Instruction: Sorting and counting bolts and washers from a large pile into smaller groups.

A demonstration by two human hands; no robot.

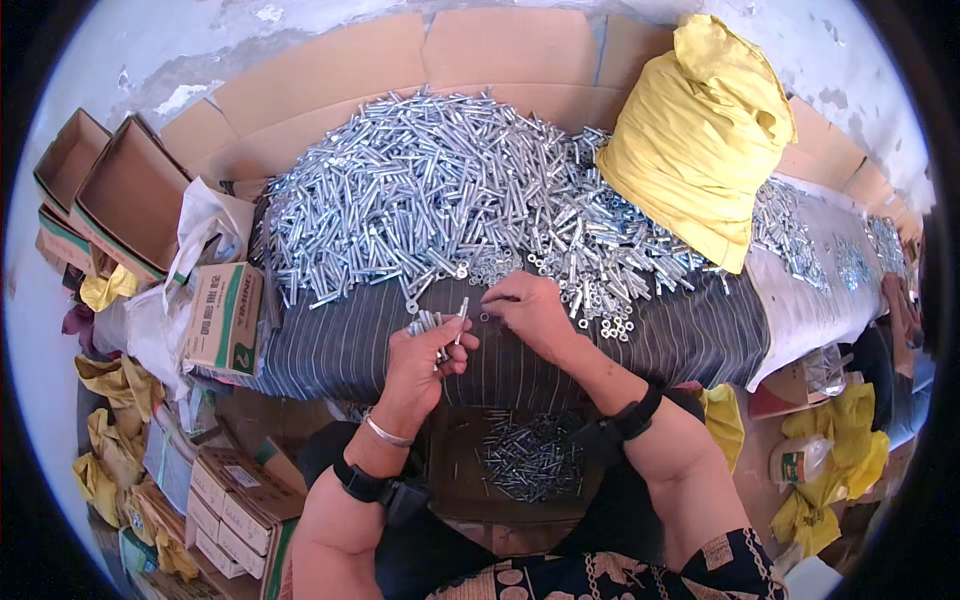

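Note:
My left hand (428, 362) is closed around several silver metal anchor bolts (424, 322), their ends sticking out past the fingers. One bolt (463, 308) stands upright between its thumb and fingertips. Close by on the right, the fingertips of my right hand (530, 308) are pinched together; whatever they hold is too small or hidden to make out. A small ring (484, 317) shows just under those fingertips. Beyond both hands, a big heap of anchor bolts (410, 190) covers the dark striped cloth (330, 340), with loose washers (492, 266) and nuts (618, 328) along its near edge.
A full yellow sack (690, 140) stands on the heap at the right. Open cardboard boxes (130, 195) and a small upright carton (222, 318) are at the left. Below the table edge, a box of dark screws (530, 455) sits between my knees. Stacked cartons (235, 510) stand lower left.

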